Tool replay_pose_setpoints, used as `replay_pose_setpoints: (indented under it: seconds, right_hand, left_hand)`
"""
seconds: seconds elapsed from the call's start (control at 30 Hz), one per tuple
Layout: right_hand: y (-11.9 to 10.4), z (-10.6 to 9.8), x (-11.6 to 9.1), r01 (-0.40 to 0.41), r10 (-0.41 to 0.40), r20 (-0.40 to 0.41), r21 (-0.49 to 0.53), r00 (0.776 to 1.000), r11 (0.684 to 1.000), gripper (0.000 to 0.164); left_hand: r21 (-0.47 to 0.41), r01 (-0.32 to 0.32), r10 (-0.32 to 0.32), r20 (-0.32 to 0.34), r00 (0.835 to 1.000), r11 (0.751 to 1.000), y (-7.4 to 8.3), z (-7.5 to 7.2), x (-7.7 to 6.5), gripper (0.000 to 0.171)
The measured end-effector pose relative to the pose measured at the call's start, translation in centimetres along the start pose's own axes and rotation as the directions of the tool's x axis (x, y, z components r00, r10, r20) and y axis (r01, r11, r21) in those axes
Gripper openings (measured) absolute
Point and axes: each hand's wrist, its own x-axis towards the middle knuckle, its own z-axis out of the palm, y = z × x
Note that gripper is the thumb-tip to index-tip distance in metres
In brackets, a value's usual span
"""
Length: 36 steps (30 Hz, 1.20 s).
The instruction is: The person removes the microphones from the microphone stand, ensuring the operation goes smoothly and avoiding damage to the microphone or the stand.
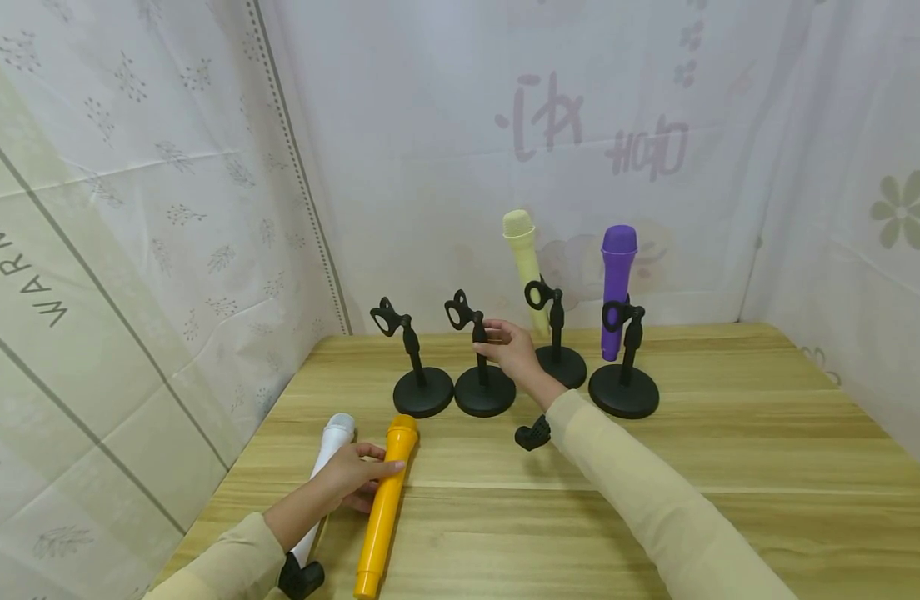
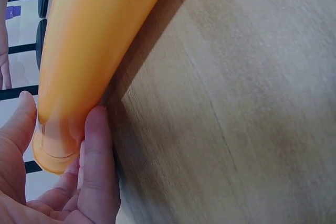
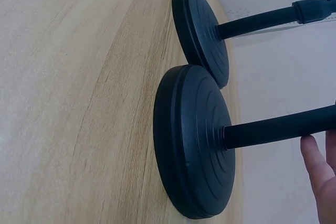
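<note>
My left hand (image 1: 352,475) grips an orange microphone (image 1: 382,517) near its head, thumb on one side and fingers on the other. In the left wrist view the orange microphone (image 2: 100,35) slants just above or against the wood. A white microphone (image 1: 337,433) lies beside it, partly hidden by that hand. My right hand (image 1: 514,350) holds the upright pole of a black microphone stand (image 1: 486,393), second from the left, whose clip has nothing in it. The right wrist view shows a fingertip against the pole of this stand (image 3: 197,145).
Another black stand (image 1: 423,392) with a bare clip stands at the left, its base close to the held one. Rightward, one stand (image 1: 561,367) carries a pale yellow microphone (image 1: 523,254) and another (image 1: 623,392) a purple one (image 1: 617,267). A curtain hangs behind the wooden table (image 1: 730,467).
</note>
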Motion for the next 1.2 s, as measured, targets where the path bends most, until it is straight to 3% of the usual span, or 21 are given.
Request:
replay_pose_setpoints:
  seconds: [0.3, 0.6, 0.93, 1.2]
  right_hand:
    - [0.2, -0.7, -0.2, 0.008, -0.008, 0.023, 0.016, 1.0, 1.0, 0.041]
    - [0.0, -2.0, -0.8, 0.018, -0.018, 0.07, -0.001, 0.997, 1.0, 0.044]
    - [-1.0, -3.2, -1.8, -0.016, 0.013, 0.1, 0.032, 0.995, 0.999, 0.042]
    - [0.4, -4.2, -1.8, 0.011, -0.013, 0.071, 0.022, 0.997, 1.0, 0.042]
  left_hand:
    - [0.009, -0.017, 0.017, 0.014, 1.0, 1.0, -0.1, -0.6, 0.2, 0.066]
    - [0.051, -0.018, 0.019, -0.018, 1.0, 0.999, 0.7, -1.1, 0.3, 0.068]
    - [0.019, -0.08, 0.08, -0.008, 0.997, 0.997, 2.0, -1.6, 0.3, 0.062]
    - [0.002, -0.132, 0.132, -0.017, 0.991, 0.991, 3.3, -1.4, 0.5, 0.062]
